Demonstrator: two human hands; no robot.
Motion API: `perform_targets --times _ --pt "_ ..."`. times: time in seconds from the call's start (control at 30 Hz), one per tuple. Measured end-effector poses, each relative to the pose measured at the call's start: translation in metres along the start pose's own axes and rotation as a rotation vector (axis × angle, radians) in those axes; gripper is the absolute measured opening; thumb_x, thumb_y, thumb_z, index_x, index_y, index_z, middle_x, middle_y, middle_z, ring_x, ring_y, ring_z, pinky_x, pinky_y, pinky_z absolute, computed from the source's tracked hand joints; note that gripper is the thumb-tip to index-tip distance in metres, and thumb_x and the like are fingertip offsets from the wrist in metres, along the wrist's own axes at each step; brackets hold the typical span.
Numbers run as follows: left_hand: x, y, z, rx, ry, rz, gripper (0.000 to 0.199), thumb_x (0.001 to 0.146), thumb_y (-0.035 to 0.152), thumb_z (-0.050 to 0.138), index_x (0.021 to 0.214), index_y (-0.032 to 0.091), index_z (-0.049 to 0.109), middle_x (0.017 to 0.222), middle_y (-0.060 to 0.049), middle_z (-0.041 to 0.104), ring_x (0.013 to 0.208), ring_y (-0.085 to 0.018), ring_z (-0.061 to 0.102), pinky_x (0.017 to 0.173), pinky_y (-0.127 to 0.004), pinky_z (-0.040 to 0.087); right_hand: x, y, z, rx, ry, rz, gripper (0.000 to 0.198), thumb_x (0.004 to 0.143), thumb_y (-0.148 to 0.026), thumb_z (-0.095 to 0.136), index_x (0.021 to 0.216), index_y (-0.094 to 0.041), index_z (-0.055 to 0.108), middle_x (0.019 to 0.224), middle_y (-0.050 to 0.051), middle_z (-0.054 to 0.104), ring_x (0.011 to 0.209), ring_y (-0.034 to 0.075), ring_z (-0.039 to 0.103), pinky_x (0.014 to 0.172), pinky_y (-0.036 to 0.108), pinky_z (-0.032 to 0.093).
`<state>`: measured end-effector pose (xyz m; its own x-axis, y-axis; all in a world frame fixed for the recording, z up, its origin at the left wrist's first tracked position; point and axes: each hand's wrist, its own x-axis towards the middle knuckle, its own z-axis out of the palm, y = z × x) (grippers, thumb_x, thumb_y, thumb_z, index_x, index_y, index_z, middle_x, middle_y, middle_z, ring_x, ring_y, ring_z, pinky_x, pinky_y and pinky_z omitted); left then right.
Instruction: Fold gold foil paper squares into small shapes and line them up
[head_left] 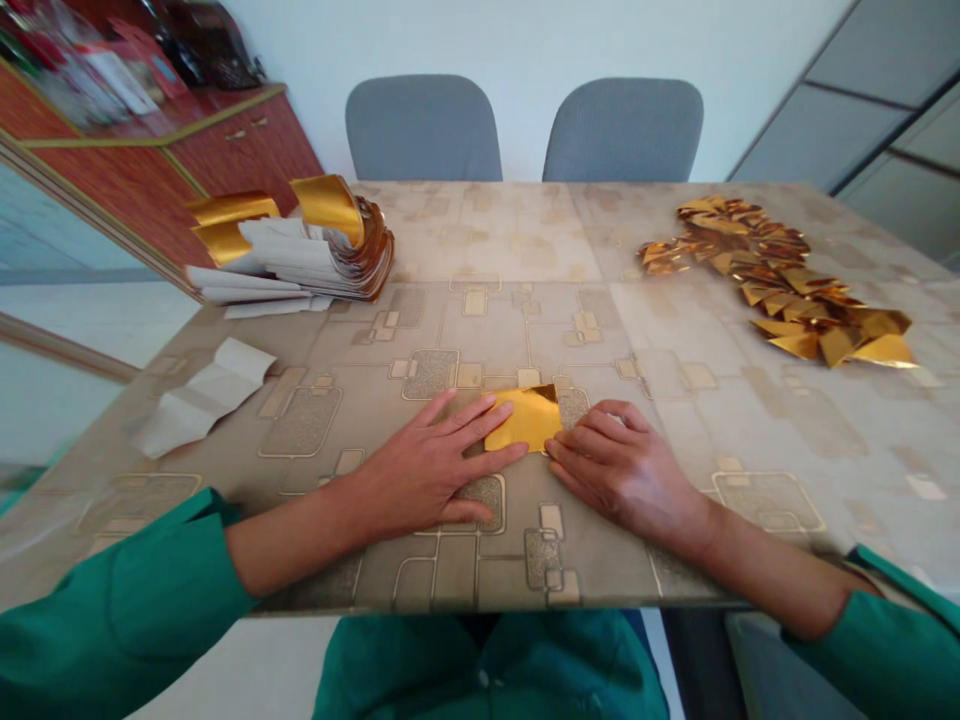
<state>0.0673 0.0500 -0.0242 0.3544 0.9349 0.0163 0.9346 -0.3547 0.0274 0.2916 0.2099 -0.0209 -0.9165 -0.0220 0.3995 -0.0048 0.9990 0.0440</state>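
A small sheet of gold foil paper (523, 420) lies on the patterned tablecloth in front of me, with a darker, shiny patch at its upper right corner. My left hand (431, 465) rests palm down with fingers spread, and its fingertips lie over the sheet's left part. At the lower right corner of the paper, my right hand (619, 465) has its fingers closed together on the edge. Its curled fingers partly hide that corner.
A stack of gold-and-white paper sheets (330, 255) stands back left. Nearer lies a creased whitish paper (210, 395). Folded gold paper pieces (795, 280) are heaped at the right. Two grey chairs (424, 128) stand beyond the table (525, 235), with a reddish cabinet (247, 145) at the left.
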Motion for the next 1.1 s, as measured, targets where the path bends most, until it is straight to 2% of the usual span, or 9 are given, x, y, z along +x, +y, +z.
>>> perform_targets --times 0.17,0.27,0.4,0.47,0.53,0.63,0.8,1.0,1.1 --pt "-0.021 -0.012 -0.004 0.056 0.006 0.005 0.072 0.090 0.060 0.060 0.152 0.036 0.033 0.162 -0.008 0.026 0.149 -0.033 0.025 0.119 -0.057 0.017 0.002 0.001 -0.002 0.036 -0.027 0.030 0.025 0.099 -0.023 0.051 0.084 -0.021 0.070 0.081 0.001 0.070 0.083 0.017 0.057 0.088 0.035 0.037" --pt "-0.025 -0.012 -0.006 0.064 0.041 0.019 0.067 0.089 0.058 0.062 0.148 0.033 0.040 0.162 -0.007 0.029 0.148 -0.034 0.027 0.120 -0.058 0.017 0.007 0.002 -0.001 0.079 -0.028 0.063 0.030 0.100 -0.026 0.050 0.076 -0.022 0.069 0.074 0.001 0.067 0.079 0.016 0.056 0.086 0.034 0.036" --pt "-0.007 -0.003 -0.008 0.014 0.158 0.076 0.038 0.098 0.037 0.058 0.130 0.017 0.059 0.145 -0.011 0.053 0.137 -0.028 0.046 0.116 -0.049 0.033 0.017 0.000 0.005 0.072 -0.026 0.179 0.035 0.098 -0.031 0.053 0.066 -0.019 0.061 0.069 0.001 0.061 0.072 0.016 0.051 0.079 0.033 0.034" --pt "0.006 0.002 -0.008 -0.006 0.221 0.114 0.029 0.100 0.029 0.053 0.120 0.011 0.064 0.126 -0.011 0.066 0.121 -0.024 0.058 0.109 -0.042 0.044 0.020 -0.003 0.010 0.078 -0.017 0.258 0.029 0.093 -0.031 0.059 0.067 -0.019 0.059 0.071 0.002 0.061 0.074 0.018 0.051 0.078 0.033 0.033" --pt "0.016 0.005 -0.005 -0.002 0.274 0.117 0.025 0.101 0.025 0.049 0.105 0.010 0.068 0.113 -0.011 0.070 0.109 -0.023 0.064 0.099 -0.038 0.052 0.021 -0.005 0.013 0.108 -0.021 0.332 0.022 0.089 -0.028 0.063 0.070 -0.019 0.058 0.075 0.002 0.061 0.078 0.019 0.051 0.080 0.033 0.033" --pt "0.020 0.004 0.002 0.005 0.320 0.115 0.028 0.102 0.020 0.045 0.091 0.012 0.068 0.105 -0.011 0.071 0.100 -0.021 0.066 0.091 -0.036 0.056 0.019 -0.007 0.016 0.151 -0.061 0.414 0.014 0.087 -0.024 0.064 0.075 -0.019 0.058 0.080 0.003 0.061 0.082 0.020 0.051 0.082 0.034 0.032" --pt "0.015 0.002 0.004 -0.073 0.299 0.059 0.022 0.101 0.018 0.047 0.094 0.012 0.067 0.110 -0.010 0.070 0.104 -0.019 0.065 0.097 -0.035 0.053 0.011 -0.005 0.014 0.215 -0.085 0.451 0.007 0.087 -0.018 0.059 0.080 -0.020 0.059 0.086 0.003 0.062 0.087 0.021 0.051 0.082 0.035 0.030" --pt "0.020 0.008 -0.004 -0.118 0.221 -0.030 0.018 0.099 0.026 0.052 0.096 0.013 0.063 0.103 -0.009 0.068 0.098 -0.021 0.063 0.089 -0.036 0.053 0.007 0.005 0.003 0.273 -0.079 0.434 0.014 0.084 -0.010 0.056 0.081 -0.022 0.062 0.085 0.001 0.065 0.086 0.020 0.052 0.080 0.033 0.031" --pt "0.027 0.011 -0.007 -0.079 0.205 -0.050 0.016 0.097 0.027 0.055 0.098 0.014 0.062 0.097 -0.007 0.066 0.090 -0.021 0.061 0.081 -0.034 0.052 0.015 0.010 -0.003 0.274 -0.097 0.337 0.012 0.090 -0.014 0.054 0.087 -0.020 0.064 0.087 0.003 0.066 0.087 0.019 0.052 0.079 0.033 0.033"
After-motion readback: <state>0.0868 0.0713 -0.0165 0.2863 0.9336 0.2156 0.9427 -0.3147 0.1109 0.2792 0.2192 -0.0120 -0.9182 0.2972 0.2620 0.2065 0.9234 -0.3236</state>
